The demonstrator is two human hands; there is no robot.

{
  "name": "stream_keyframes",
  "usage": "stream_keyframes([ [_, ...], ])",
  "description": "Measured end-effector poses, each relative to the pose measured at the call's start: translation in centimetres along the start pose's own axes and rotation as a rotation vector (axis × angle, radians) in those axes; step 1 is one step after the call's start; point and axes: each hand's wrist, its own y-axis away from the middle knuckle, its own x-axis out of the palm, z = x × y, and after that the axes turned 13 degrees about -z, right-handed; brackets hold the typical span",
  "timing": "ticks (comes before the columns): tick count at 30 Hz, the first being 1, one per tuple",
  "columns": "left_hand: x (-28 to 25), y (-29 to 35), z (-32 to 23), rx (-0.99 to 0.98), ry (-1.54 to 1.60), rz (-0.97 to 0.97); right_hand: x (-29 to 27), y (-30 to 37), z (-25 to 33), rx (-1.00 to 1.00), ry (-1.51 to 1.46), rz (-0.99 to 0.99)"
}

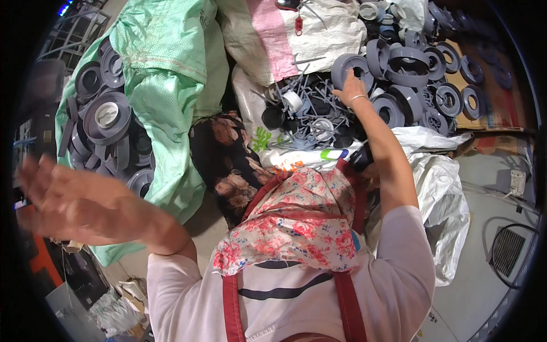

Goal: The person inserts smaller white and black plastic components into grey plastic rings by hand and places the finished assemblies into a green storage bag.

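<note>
My right hand [351, 91] reaches forward and grips a grey plastic ring [342, 71] by its near rim, with a finger inside the opening. More grey rings [407, 65] are heaped beside it on the right. Just left of that hand lies a pile of thin grey plastic sticks [319, 108], mixed with black and white round pieces. My left hand [74, 199] is raised at the left, blurred, its fingers stretched out and nothing visible in it. Beyond it, a green woven sack [162, 85] stands with its mouth spread around several grey rings [108, 122].
A white and pink woven sack [273, 40] lies at the far middle. Brown cardboard [456, 74] lies under rings at the right. Crumpled white plastic sheeting [444, 199] and a grey panel with a cable [496, 233] are at my right. A floral apron [285, 233] covers my lap.
</note>
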Motion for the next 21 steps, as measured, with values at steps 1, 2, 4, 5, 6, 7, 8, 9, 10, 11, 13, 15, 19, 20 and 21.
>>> stream_keyframes([
  [1, 0.5, 1.2, -0.2, -0.126, 0.120, 0.042, 1.7, -0.4, -1.6, -0.046, 0.066, 0.050],
  [2, 1.8, 2.9, 0.3, -0.263, 0.265, 0.076, 2.8, -0.7, -3.2, -0.062, 0.144, 0.088],
  [4, 3.3, 8.0, -0.9, -0.890, 0.507, 0.438, 1.5, 0.4, -1.1, -0.189, 0.029, -0.178],
  [5, 3.9, 10.4, -0.1, -1.366, 0.614, 0.537, -0.6, 1.1, 0.8, -0.165, -0.068, -0.265],
  [6, 4.6, 12.8, 0.1, -1.732, 0.618, 0.441, -2.6, 2.1, 2.6, -0.138, -0.163, -0.355],
  [7, 5.6, 15.7, -0.2, -1.614, 0.490, 0.398, -3.9, 2.9, 4.0, -0.020, -0.536, -0.400],
  [8, 6.6, 18.2, -0.3, -1.492, 0.374, 0.359, -5.0, 3.9, 4.8, 0.014, -0.863, -0.413],
  [9, 7.5, 20.0, 0.1, -1.697, 0.470, 0.282, -5.9, 4.7, 5.5, 0.130, -1.270, -0.143],
  [10, 8.4, 21.5, 0.6, -1.900, 0.567, 0.201, -6.8, 5.5, 6.3, 0.255, -1.656, 0.158],
  [11, 8.8, 22.2, 0.8, -2.101, 0.657, 0.111, -7.8, 6.2, 7.6, 0.195, -1.519, 0.199],
  [13, 8.1, 20.7, 1.3, -2.276, 0.905, 0.142, -7.3, 6.7, 9.5, 0.138, -1.409, 0.326],
  [15, 7.6, 19.9, 1.6, -2.226, 0.747, 0.192, 0.1, 5.1, 8.5, -0.227, -0.781, 0.131],
  [19, 5.7, 20.4, 1.9, -2.081, 0.506, 0.094, 4.8, 4.6, 10.1, 0.058, -0.265, 0.286],
  [20, 5.7, 20.2, 1.7, -2.041, 0.515, 0.059, 4.9, 4.3, 11.3, 0.505, -0.520, 0.152],
  [21, 5.4, 19.7, 1.3, -2.066, 0.564, 0.044, 4.4, 5.1, 11.3, 0.239, -0.364, 0.143],
])
